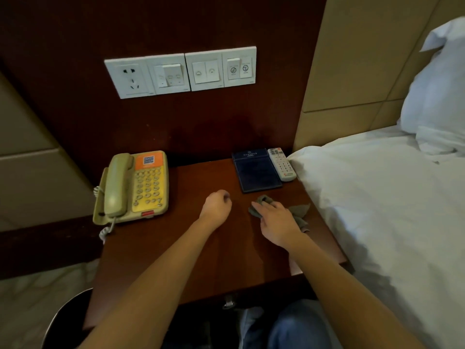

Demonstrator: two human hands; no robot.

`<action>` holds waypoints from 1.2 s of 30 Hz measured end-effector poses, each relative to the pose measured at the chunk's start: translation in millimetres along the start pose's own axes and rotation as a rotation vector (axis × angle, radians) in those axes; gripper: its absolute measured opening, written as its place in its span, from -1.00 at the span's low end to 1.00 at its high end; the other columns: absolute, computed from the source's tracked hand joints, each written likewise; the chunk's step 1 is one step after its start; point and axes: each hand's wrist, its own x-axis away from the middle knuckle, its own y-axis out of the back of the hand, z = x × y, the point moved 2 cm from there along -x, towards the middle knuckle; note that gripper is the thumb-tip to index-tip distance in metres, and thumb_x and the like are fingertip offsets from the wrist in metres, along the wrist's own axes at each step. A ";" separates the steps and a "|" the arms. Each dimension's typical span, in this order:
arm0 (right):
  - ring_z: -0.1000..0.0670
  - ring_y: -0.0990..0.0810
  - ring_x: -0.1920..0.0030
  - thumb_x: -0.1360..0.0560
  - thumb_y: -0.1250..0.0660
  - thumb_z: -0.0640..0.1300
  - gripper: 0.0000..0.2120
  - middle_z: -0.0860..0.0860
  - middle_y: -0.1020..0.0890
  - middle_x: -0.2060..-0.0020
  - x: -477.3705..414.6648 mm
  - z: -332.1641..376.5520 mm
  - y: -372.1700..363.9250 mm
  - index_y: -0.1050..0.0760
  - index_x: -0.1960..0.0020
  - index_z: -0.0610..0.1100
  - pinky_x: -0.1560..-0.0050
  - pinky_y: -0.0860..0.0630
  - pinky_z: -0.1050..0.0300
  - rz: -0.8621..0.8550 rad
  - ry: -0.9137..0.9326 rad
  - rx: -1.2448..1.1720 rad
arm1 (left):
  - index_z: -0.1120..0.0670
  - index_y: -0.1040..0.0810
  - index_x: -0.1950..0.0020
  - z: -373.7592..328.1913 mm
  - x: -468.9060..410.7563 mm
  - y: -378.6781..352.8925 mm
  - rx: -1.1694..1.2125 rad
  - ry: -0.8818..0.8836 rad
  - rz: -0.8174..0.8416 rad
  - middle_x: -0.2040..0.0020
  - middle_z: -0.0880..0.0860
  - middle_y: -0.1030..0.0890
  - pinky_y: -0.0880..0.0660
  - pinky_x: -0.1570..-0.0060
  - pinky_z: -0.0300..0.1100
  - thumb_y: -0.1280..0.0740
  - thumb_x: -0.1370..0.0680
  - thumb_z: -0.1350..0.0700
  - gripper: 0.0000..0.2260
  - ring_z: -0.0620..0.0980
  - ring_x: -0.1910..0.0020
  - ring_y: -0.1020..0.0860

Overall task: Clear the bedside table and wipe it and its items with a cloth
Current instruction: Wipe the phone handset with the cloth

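head view — right hand (276,222) on cloth (302,210), phone (141,187) label blurred

Head cam, wide-angle, looking fwd & down, close over bedside table (191,248)

We reach both arms forward from the bottom of the view, our bare left forearm (156,273) rising from the lower left and our bare right forearm (334,278) from the lower right, so that they draw near each other without touching. Our left grip (217,204) is turned knuckles up, its fingers curled under into a fist that holds nothing. Our right grip (275,220) lies palm down, fingers stretched out together, flat on the cloth (300,210).
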 end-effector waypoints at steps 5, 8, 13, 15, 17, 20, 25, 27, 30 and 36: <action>-0.11 -0.34 -0.35 -0.57 -0.12 -0.28 -0.47 0.01 -0.38 -0.42 23.0 58.5 2.9 -0.19 -0.51 0.02 -0.30 -0.32 -0.03 0.053 0.134 -0.004 | 0.11 -0.44 -0.33 15.7 43.1 33.5 -0.037 0.006 0.030 -0.22 0.10 -0.53 -0.42 0.14 -0.24 -0.15 -0.63 0.16 -0.72 -0.07 0.07 -0.50; -0.11 -0.43 -0.27 -0.59 -0.14 -0.25 -0.54 -0.02 -0.47 -0.32 34.5 100.2 15.9 -0.25 -0.46 -0.01 -0.23 -0.39 -0.03 -0.067 0.220 -0.166 | 0.16 -0.39 -0.37 25.8 67.6 60.4 -0.028 0.022 0.082 -0.28 0.13 -0.50 -0.44 0.03 -0.21 -0.18 -0.59 0.22 -0.66 0.05 -0.11 -0.52; -0.04 -0.52 -0.10 -0.57 -0.21 -0.25 -0.73 -0.04 -0.53 -0.09 40.7 172.3 60.0 -0.33 -0.24 -0.07 -0.06 -0.51 0.00 -0.236 0.244 -0.520 | 0.10 -0.47 0.04 35.4 109.2 108.6 0.253 0.019 0.085 0.28 0.00 -0.46 -0.28 0.36 -0.26 -0.16 -0.54 0.31 -0.85 -0.10 0.33 -0.39; -0.04 -0.51 -0.13 -0.58 -0.21 -0.21 -0.75 -0.02 -0.51 -0.14 37.2 196.8 70.2 -0.34 -0.24 -0.08 -0.05 -0.49 0.05 -0.236 0.266 -0.520 | 0.04 -0.42 0.14 45.7 119.6 124.3 0.378 0.076 0.005 0.33 -0.01 -0.40 -0.26 0.40 -0.24 -0.17 -0.57 0.27 -0.84 -0.11 0.39 -0.34; -0.05 -0.50 -0.15 -0.60 -0.20 -0.17 -0.74 -0.03 -0.50 -0.18 32.8 216.2 75.6 -0.35 -0.29 -0.09 -0.06 -0.47 0.05 -0.233 0.279 -0.484 | 0.09 -0.44 0.13 58.9 126.8 137.7 0.526 0.125 -0.091 0.29 0.03 -0.46 -0.32 0.33 -0.21 -0.19 -0.59 0.23 -0.88 -0.07 0.33 -0.42; -0.06 -0.49 -0.19 -0.61 -0.19 -0.15 -0.72 -0.03 -0.49 -0.21 25.9 238.9 76.7 -0.36 -0.31 -0.10 -0.10 -0.47 0.04 -0.265 0.270 -0.454 | 0.16 -0.47 0.09 81.2 132.6 159.3 0.701 0.187 -0.204 0.20 0.11 -0.52 -0.42 0.22 -0.13 -0.23 -0.60 0.19 -0.90 0.01 0.23 -0.51; -0.06 -0.55 -0.09 -0.59 -0.22 -0.12 -0.75 -0.03 -0.50 -0.13 5.2 249.9 73.1 -0.38 -0.26 -0.10 0.03 -0.52 0.05 -0.394 0.201 -0.447 | 0.15 -0.47 0.01 121.6 122.5 184.1 0.561 0.272 -0.357 0.12 0.14 -0.55 -0.43 0.23 -0.16 -0.27 -0.58 0.16 -0.94 -0.04 0.27 -0.50; -0.06 -0.56 -0.06 -0.59 -0.22 -0.13 -0.76 -0.04 -0.49 -0.11 -7.5 250.3 70.8 -0.37 -0.25 -0.11 0.09 -0.52 0.08 -0.460 0.187 -0.422 | 0.17 -0.44 -0.21 141.6 113.9 184.8 0.434 0.328 -0.351 0.00 0.13 -0.57 -0.48 0.09 -0.12 -0.32 -0.55 0.09 -0.72 0.07 0.09 -0.55; -0.05 -0.55 -0.06 -0.57 -0.26 -0.15 -0.76 -0.06 -0.46 -0.12 -32.3 257.8 57.5 -0.41 -0.23 -0.13 0.11 -0.55 0.11 -0.551 0.254 -0.350 | 0.16 -0.31 -0.43 168.7 98.9 176.6 0.307 0.397 -0.345 -0.27 0.22 -0.45 -0.42 -0.22 -0.02 -0.33 -0.54 -0.02 -0.48 0.20 -0.22 -0.47; -0.09 -0.54 -0.15 -0.47 -0.37 -0.21 -0.73 -0.07 -0.51 -0.17 -72.0 296.4 12.3 -0.48 -0.16 -0.13 -0.06 -0.54 0.01 -0.457 0.506 -0.165 | 0.04 -0.16 -0.53 191.9 74.9 156.5 0.156 0.388 -0.404 -0.48 0.18 -0.17 -0.24 -0.35 0.01 -0.31 -0.55 -0.06 -0.40 0.19 -0.44 -0.21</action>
